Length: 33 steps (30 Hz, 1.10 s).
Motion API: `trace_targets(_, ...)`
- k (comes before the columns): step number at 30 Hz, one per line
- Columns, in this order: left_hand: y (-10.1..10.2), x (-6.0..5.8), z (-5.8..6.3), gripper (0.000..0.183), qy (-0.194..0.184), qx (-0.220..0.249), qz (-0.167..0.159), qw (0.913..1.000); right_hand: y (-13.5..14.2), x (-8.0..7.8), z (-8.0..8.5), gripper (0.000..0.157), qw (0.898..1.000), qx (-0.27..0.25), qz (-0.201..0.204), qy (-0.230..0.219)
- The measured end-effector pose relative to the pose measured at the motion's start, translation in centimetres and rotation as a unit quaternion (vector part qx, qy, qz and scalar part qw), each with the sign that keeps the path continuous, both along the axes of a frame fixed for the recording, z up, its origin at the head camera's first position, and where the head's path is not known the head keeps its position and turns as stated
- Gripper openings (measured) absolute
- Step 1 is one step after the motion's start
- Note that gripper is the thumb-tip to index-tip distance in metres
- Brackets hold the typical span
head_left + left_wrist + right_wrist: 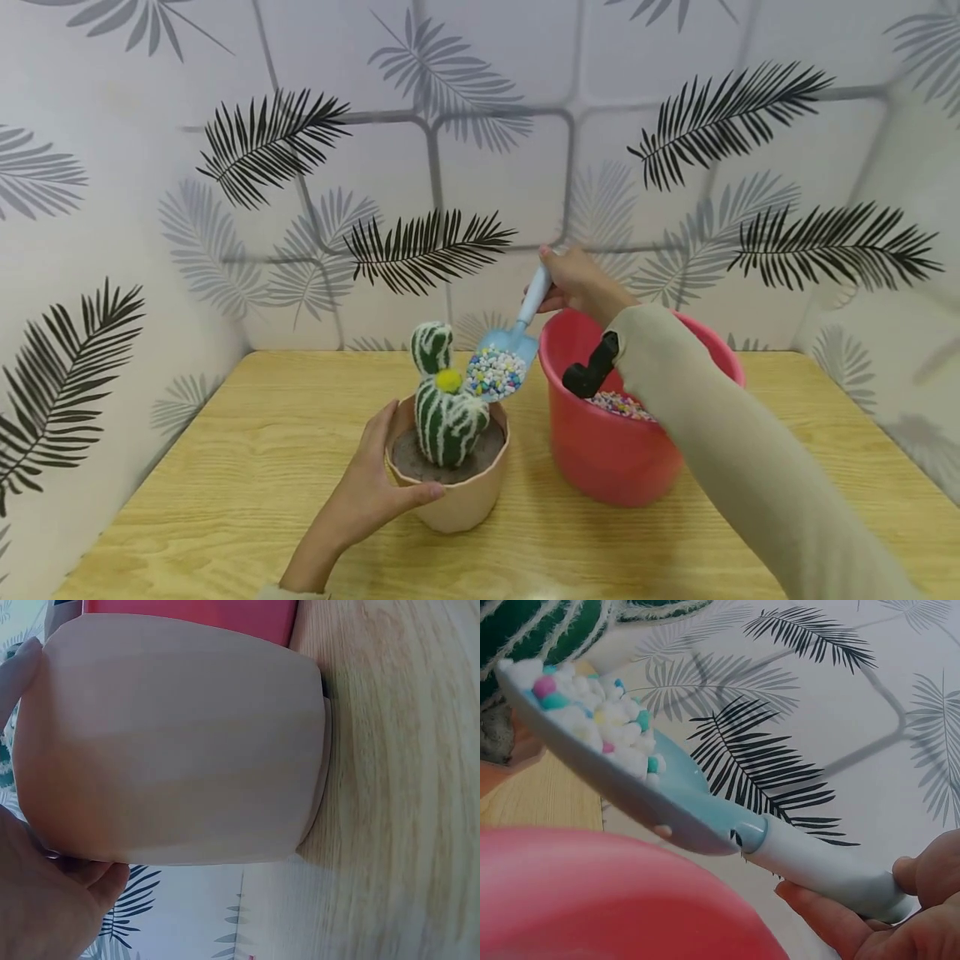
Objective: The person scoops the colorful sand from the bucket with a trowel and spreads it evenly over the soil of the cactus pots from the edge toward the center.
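My right hand [576, 282] grips the pale handle of a light blue toy shovel [697, 817], whose blade is heaped with small white, pink, yellow and teal pebbles [495, 372]. The blade tip overlaps the back right rim of a peach flower pot [468, 500] in the head view. A green and white knitted cactus [442, 421] with a yellow flower stands in grey filling inside the pot. Around the pot's left side, my left hand [367, 492] holds the rim, thumb in front and fingers behind.
A red bucket [615, 458] stands to the right of the pot, with more coloured pebbles [621, 405] in it, below my right forearm. Both stand on a wooden table [247, 467]. A leaf-patterned wall covering [495, 183] closes off the back and sides.
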State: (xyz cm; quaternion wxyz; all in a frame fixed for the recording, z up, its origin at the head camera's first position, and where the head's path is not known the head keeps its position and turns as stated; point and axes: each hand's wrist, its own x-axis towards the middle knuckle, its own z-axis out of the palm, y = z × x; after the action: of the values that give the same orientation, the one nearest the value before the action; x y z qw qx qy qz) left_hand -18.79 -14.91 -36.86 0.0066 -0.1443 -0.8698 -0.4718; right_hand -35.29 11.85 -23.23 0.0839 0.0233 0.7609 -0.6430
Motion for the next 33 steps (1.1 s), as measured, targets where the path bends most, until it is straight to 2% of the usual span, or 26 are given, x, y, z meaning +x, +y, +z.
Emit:
trace_targets(8,0.2,0.0,0.1,0.114,0.002,-0.010,0.012,0.9999,-0.3,0.3,-0.5,0.030,1.000,-0.012,0.005,0.005)
trace_targets(20,0.4,-0.1,0.1,0.114,-0.007,-0.010,0.018,0.9998,-0.8,0.9,-0.7,0.026,0.999,0.012,0.031,0.031)
trace_targets(25,0.4,0.0,0.0,0.114,-0.013,-0.009,0.018,0.9997,-1.0,1.4,-0.6,0.029,0.998,0.015,0.041,0.046)
trace_targets(33,0.2,0.1,0.2,0.113,-0.011,-0.012,0.018,0.9997,-1.6,2.1,0.2,0.046,0.995,0.032,0.063,0.077)
